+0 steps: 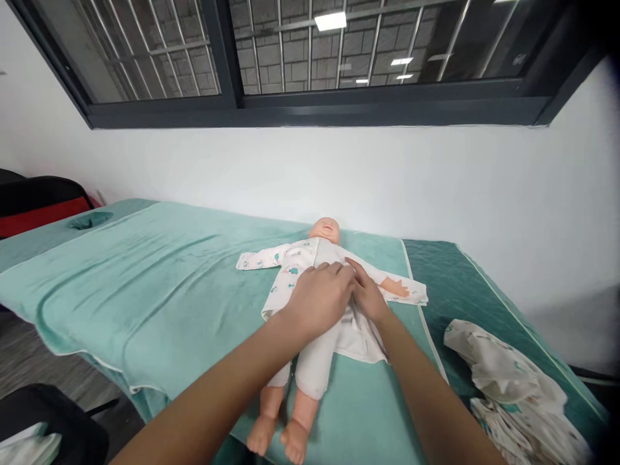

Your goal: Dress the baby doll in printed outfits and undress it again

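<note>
A baby doll (305, 413) lies on its back on the green cover, head toward the wall and bare feet toward me. It wears a white printed baby shirt (285, 284) and white trousers (317, 365). Over the doll's chest, my left hand (322, 296) is closed with its fingers curled at the shirt front. Right beside it, my right hand (368, 294) pinches the shirt cloth, and the two hands touch. My fingers hide the exact spot they grip. One shirt flap spreads out under my right wrist. A doll hand shows through the opened sleeve (415, 292) at right.
The green cover (159, 278) drapes over a padded table, with a darker quilted mat (436, 271) at right. Crumpled printed baby clothes (513, 381) lie on that mat. Behind stands a white wall with a barred window (310, 110). A black chair (58, 420) is at lower left.
</note>
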Motion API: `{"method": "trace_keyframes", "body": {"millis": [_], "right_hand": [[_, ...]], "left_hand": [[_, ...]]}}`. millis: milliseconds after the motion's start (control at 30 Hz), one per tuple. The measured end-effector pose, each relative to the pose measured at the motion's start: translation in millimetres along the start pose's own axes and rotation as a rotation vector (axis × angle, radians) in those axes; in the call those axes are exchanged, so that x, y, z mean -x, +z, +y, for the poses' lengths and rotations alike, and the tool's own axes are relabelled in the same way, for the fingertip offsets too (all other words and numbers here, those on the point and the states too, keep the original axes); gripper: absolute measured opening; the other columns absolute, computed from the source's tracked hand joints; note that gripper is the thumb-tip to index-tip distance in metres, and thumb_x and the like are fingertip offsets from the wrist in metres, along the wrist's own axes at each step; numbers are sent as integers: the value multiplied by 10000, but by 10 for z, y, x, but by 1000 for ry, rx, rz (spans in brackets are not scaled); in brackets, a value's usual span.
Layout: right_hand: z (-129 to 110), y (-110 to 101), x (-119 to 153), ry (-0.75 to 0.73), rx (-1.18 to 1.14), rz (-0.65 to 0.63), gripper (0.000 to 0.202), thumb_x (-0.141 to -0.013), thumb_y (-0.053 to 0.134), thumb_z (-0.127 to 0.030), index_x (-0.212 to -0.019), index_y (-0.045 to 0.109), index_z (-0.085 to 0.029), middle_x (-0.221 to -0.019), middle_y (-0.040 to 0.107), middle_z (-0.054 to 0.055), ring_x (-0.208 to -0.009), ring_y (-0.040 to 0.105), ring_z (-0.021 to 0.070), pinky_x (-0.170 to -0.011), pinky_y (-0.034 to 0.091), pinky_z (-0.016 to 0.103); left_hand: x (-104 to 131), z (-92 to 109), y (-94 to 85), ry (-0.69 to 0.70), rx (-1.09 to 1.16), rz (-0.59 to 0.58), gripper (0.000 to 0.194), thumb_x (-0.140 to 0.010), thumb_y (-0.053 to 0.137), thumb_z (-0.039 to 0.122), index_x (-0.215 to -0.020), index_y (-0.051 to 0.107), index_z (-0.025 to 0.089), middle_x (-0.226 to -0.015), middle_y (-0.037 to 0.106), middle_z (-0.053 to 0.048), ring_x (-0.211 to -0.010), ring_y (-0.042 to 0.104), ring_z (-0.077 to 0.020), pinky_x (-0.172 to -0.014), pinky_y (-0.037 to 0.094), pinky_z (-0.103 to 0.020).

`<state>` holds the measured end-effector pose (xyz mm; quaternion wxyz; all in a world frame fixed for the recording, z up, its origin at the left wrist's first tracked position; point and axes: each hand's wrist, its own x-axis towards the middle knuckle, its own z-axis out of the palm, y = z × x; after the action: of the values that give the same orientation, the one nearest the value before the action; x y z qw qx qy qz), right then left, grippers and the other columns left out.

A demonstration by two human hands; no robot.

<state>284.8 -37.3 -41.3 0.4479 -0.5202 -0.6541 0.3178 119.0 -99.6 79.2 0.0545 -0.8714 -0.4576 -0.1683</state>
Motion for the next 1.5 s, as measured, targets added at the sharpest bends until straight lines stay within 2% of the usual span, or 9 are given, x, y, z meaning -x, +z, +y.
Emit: {"method": "trace_keyframes", "body": {"millis": [267, 467, 667, 800, 933, 1100, 1200, 1333, 1500], "right_hand": [[50, 14, -21, 46, -106, 1, 662, -904, 480, -635, -1445, 453, -255, -1307, 626, 86, -1204, 570, 266, -1062, 391, 413], [41, 19, -18, 55, -77, 1, 658, -908, 472, -642, -1455, 443, -276, -1404, 567, 86, -1276, 531, 264, -1113, 351, 433], [12, 15, -8, 61, -77, -2, 668, -912, 460, -644, -1462, 435, -267, -1454, 524, 91, -1320, 499, 270, -1133, 336, 441], [-8, 19, -3, 53, -63, -3, 663, -919, 449, -640, -1467, 430, -266, -1474, 506, 85, -1333, 490, 269, -1147, 324, 447], [-85, 42, 19, 2, -57, 8, 632, -935, 447, -602, -1472, 413, -271, -1519, 454, 67, -1383, 436, 261, -1170, 297, 449], [-87, 104, 50, -117, -15, -30, 577, -963, 380, -489, -1442, 443, -174, -1483, 481, 142, -1384, 425, 309, -1155, 309, 517], [-12, 142, 52, -151, 20, -43, 590, -948, 391, -440, -1494, 371, -216, -1550, 394, 109, -1470, 282, 304, -1199, 214, 534], [-28, 147, 66, -164, 10, -82, 595, -949, 419, -397, -1521, 314, -276, -1551, 391, 84, -1494, 230, 272, -1209, 215, 499], [-263, -43, 90, -137, -37, -211, 484, -975, 407, -440, -1387, 503, -206, -1427, 535, 123, -1332, 468, 305, -1119, 358, 506]], "left_hand": [[692, -283, 240, -224, 82, 324, 192, -967, 479, 262, -1144, 539, 215, -1219, 596, -83, -1109, 534, -250, -910, 461, -423], [994, -406, 366, -258, 140, 235, 129, -975, 468, 275, -930, 568, 208, -992, 597, -58, -913, 521, -224, -800, 452, -394], [915, -418, 277, -223, 233, 195, 190, -985, 445, 282, -837, 540, 210, -844, 582, -18, -817, 503, -186, -761, 431, -355], [609, -489, 213, -268, 305, 239, 184, -984, 442, 305, -859, 548, 221, -866, 611, -13, -869, 547, -185, -778, 448, -338], [-20, -427, 184, -164, 271, 200, 144, -954, 466, 252, -1013, 593, 221, -1038, 662, -32, -1012, 574, -201, -894, 458, -354], [-899, 45, 321, 173, -14, -224, 229, -885, 532, 211, -1097, 617, 189, -1173, 642, -88, -1125, 536, -253, -921, 449, -387], [-1249, 333, 559, 221, -153, -482, 327, -855, 529, 139, -1170, 583, 207, -1256, 606, -101, -1178, 511, -262, -943, 438, -426], [-1499, 411, 856, 204, -197, -609, 327, -792, 601, 127, -1111, 613, 200, -1227, 633, -128, -1154, 562, -288, -949, 437, -470], [-1640, 204, 886, 233, -177, -636, 366, -762, 635, 177, -1124, 598, 213, -1098, 694, -124, -1023, 651, -281, -865, 483, -418]]}}
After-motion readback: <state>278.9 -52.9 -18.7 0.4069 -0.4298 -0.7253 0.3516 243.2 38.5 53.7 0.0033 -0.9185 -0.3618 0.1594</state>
